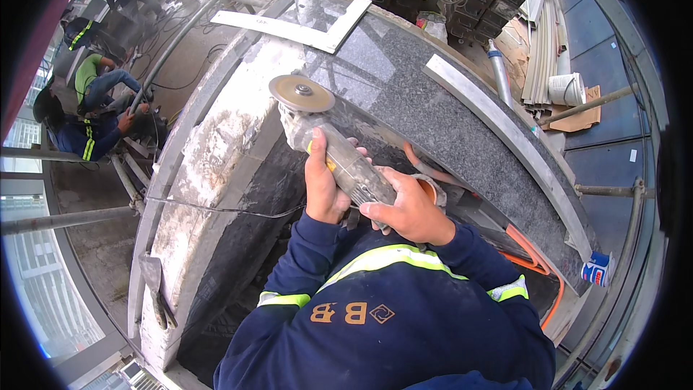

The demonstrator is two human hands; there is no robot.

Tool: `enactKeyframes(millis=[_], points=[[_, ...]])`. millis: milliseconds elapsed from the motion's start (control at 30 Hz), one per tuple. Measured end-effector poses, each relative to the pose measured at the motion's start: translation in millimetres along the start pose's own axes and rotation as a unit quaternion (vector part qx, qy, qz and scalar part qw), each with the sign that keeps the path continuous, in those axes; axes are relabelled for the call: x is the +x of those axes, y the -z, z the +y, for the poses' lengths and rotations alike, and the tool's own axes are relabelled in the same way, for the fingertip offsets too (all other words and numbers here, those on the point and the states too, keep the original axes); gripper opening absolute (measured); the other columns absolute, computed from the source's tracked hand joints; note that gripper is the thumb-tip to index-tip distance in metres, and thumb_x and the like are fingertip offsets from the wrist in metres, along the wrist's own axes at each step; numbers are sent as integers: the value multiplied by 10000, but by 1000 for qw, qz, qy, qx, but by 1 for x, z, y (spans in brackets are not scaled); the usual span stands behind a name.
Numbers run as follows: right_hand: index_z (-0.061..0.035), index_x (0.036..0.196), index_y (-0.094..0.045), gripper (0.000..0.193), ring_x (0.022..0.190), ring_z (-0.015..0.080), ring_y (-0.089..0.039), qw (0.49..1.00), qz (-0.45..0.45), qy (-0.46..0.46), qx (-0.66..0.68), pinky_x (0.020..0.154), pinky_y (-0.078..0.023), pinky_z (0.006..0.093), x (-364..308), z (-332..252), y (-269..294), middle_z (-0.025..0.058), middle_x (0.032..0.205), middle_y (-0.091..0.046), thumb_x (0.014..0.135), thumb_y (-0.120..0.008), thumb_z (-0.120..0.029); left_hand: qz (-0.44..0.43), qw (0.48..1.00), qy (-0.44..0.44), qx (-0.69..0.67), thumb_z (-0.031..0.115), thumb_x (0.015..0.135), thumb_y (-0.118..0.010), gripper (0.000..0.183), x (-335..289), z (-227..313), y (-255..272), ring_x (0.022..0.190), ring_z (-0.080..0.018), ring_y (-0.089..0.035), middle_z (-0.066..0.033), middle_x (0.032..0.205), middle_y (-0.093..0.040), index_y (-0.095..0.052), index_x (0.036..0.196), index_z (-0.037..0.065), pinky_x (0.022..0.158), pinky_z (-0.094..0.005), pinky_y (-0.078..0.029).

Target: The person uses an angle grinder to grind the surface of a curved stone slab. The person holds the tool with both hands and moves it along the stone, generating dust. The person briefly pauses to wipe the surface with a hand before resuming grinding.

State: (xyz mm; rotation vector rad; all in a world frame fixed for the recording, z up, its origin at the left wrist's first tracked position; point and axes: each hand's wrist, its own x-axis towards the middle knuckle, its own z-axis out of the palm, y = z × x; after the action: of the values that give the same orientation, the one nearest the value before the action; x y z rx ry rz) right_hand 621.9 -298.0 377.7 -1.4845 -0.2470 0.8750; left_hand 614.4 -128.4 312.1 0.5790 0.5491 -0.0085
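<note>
Both hands are wrapped round a dusty grey angle grinder (pixel 351 166). My left hand (pixel 323 184) grips the front of its body, thumb along the top. At the rear end, my right hand (pixel 415 209) holds the handle. The round cutting disc (pixel 302 94) points away from me, above the corner where a whitish, rough-faced ledge (pixel 224 119) meets a polished dark granite slab (pixel 433 112). Whether the disc touches the stone, I cannot tell. Beyond the disc, a white L-shaped square (pixel 336 32) lies across the slab's far end.
A long metal straightedge (pixel 505 133) rests along the granite. On the ledge at left lies a scraper (pixel 154 285). A thin black cable (pixel 224 209) crosses the opening before me. Several people (pixel 97 130) sit or bend at far left; a white bucket (pixel 567 89) and scaffold tubes (pixel 68 220) stand around.
</note>
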Motion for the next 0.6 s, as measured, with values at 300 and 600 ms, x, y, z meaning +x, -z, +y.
enactKeyframes(millis=[300,600], points=[[61,1238,-543,470,616,84,-617,1000,-14,10,5,515,-503,242,11,1,-1,47,834,-638,897,-746,-192,-2,1000,-7,-8,698,939,-622,775,5,6,0,839,-275,-697,-160,1040,-633,-533,1232,-13,761,-431,-636],[51,1262,-548,471,651,93,-623,1000,-21,10,12,560,-498,240,20,2,-2,51,868,-658,914,-744,-199,4,999,-33,-18,637,983,-601,738,15,10,4,856,-279,-686,-183,1044,-627,-492,1264,-37,763,-446,-620]])
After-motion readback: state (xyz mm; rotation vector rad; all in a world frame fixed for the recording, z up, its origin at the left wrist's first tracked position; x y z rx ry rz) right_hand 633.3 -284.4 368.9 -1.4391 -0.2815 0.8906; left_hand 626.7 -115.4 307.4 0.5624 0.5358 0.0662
